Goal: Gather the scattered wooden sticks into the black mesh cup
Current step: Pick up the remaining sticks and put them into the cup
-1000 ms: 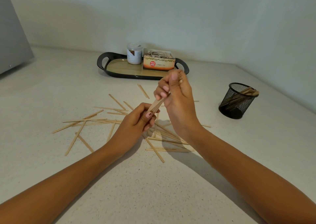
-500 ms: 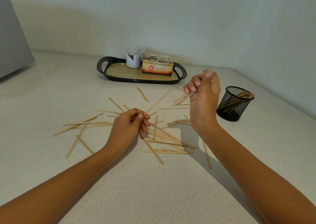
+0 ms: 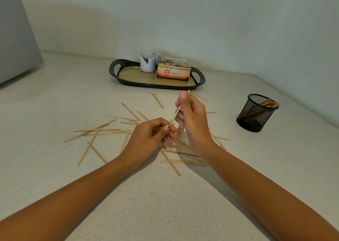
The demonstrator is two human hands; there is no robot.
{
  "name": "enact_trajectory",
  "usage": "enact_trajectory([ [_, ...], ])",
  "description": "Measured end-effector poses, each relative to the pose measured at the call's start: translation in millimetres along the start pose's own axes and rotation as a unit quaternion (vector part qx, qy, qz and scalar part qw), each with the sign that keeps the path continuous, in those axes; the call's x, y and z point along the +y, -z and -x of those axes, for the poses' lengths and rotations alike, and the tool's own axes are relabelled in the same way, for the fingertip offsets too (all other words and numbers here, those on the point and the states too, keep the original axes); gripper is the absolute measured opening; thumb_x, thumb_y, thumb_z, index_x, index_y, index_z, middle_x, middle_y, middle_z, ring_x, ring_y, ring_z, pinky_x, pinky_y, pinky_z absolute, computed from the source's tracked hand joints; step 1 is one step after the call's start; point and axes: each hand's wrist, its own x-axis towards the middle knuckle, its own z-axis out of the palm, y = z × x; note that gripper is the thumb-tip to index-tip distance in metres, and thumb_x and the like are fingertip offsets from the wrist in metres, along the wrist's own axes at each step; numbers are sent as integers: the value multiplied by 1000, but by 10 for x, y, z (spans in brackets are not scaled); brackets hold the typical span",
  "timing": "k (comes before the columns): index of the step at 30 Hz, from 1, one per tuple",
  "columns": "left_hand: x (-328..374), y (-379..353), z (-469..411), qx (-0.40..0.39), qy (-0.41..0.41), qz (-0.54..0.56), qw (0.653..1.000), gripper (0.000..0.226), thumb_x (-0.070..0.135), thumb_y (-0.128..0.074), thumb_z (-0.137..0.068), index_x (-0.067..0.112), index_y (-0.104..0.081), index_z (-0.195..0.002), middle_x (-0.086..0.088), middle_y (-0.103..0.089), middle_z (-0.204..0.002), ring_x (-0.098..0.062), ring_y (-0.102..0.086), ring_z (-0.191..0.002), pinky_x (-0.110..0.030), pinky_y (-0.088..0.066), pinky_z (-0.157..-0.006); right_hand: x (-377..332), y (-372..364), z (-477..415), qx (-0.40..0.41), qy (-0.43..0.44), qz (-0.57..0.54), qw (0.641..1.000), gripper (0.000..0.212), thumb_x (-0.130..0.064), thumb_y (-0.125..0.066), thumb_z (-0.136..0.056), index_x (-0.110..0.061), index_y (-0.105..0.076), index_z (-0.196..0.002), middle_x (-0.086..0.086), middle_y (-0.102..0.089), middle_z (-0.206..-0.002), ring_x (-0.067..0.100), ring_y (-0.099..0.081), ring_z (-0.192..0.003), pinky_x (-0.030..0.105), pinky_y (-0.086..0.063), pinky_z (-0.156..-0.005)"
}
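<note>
You have one black mesh cup, one tray carrying one tea box and one white jar, and one grey block at the far left. On the one worktop the loose wooden sticks number roughly twenty or more, overlapping too much for an exact count, and several more stand in the cup. Your two hands, left hand and right hand, pinch at least one stick between their fingers.

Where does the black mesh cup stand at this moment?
In the head view the black mesh cup stands on the counter at the far right, to the right of the right hand and nearer than the black tray; wooden sticks lean inside it.
</note>
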Motion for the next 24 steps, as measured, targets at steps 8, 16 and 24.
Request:
enact_trajectory([
  [8, 30, -1, 14, 76, -15, -67, 995, 25, 12, -45, -98, 18, -69, -95, 8, -71, -85, -3, -66, -81, -19, -54, -69, -87, 231, -103, 39, 33, -100, 994, 33, -38, -37, -101, -16, -44, -77, -10, -43, -59, 6, -40, -50, 21, -39, -49],
  [16, 8, 2, -1, 77, -7, -76, 994, 25, 11, -44, -98, 16, -69, -93, 6, -70, -82, -2, -65, -78, -9, -48, -66, 83, 215, -36, 58, 4, -99, 993, 38, -41, -42, -99, -14, -44, -72, -6, -39, -53, 7, -31, -42, 20, -30, -38],
  [24, 1, 8, 6, 72, -15, -101, 992, 26, 14, -44, -98, 21, -68, -92, 11, -69, -79, 2, -62, -80, -7, -45, -68, 228, 39, 125, -26, -33, -45, 998, 46, -51, -50, -91, -26, -43, -52, -5, -38, -47, 9, -32, -38, 18, -31, -38],
])
